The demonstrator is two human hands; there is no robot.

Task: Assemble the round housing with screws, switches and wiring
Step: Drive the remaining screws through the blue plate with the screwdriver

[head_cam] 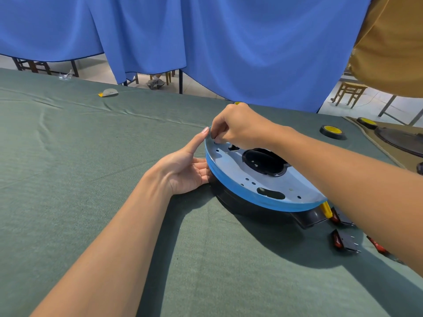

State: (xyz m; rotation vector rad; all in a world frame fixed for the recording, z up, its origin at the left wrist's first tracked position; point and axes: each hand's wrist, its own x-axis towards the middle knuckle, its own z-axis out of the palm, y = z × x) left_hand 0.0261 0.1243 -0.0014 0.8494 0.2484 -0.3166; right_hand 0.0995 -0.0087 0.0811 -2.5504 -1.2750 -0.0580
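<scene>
Seating a fastener looked to be the step in hand. The right hand (pixel 238 129) hung over the round housing (pixel 263 179), fingers curled, its fingertips pinching a small dark piece (pixel 215 140). That was probably a screw, though it was too small to be sure, and it was held at a hole near the ten o'clock edge of the blue-rimmed plate (pixel 229 161). The left hand (pixel 190 170) lay open at the housing's nine o'clock side, with its palm against the black base (pixel 240 202) and its index finger straight up touching the plate's rim.

The housing sat on the green cloth (pixel 91 179), right of the view's centre. Two red rocker switches (pixel 345 243) lay loose on the cloth at its four o'clock, not yet fitted. A yellow handle (pixel 326 209) poked out from under the plate just beside them. No wiring was plain to see.

By my judgement, the next move called for dropping the piece straight into its hole while the left hand steadied the plate. A driver would then be needed to run it down.
</scene>
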